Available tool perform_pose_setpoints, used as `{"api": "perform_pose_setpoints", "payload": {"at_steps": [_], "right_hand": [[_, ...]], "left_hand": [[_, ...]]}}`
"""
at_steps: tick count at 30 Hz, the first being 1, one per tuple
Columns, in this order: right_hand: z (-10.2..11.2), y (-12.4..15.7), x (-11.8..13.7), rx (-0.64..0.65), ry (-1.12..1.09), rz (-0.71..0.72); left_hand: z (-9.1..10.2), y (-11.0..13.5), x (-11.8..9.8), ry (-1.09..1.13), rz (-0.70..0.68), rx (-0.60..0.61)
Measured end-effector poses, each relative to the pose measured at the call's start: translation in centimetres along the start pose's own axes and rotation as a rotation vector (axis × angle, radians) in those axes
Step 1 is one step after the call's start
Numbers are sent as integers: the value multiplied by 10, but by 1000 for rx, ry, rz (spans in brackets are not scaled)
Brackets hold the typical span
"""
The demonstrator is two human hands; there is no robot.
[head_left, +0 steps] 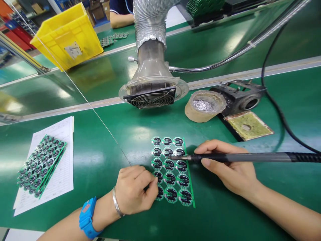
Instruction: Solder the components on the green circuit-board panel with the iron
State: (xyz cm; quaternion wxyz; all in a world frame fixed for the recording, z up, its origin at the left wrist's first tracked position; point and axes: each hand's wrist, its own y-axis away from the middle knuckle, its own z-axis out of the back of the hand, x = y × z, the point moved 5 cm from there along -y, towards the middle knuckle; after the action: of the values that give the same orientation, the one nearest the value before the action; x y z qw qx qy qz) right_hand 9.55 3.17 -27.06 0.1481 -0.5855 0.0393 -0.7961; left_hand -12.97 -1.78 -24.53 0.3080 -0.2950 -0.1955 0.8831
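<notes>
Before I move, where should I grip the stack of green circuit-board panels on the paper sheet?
Probably by the bare green rail along the stack's right edge, coming from the right across the paper: that strip looks free of components, while the rest is studded with them.

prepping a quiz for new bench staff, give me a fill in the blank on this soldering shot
The hand gripping the soldering iron is the person's ____ one.
The left hand pinches a thin solder wire over a circuit-board panel laid out in ____ columns.
The wristband on the left wrist is ____.

Missing words: right; three; blue
</notes>
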Motion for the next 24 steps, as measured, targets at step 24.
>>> {"api": "perform_pose_setpoints", "payload": {"at_steps": [24], "right_hand": [[4, -1, 0, -41, -39, -86]], "left_hand": [[-8, -6, -1, -46, -11, 42]]}}
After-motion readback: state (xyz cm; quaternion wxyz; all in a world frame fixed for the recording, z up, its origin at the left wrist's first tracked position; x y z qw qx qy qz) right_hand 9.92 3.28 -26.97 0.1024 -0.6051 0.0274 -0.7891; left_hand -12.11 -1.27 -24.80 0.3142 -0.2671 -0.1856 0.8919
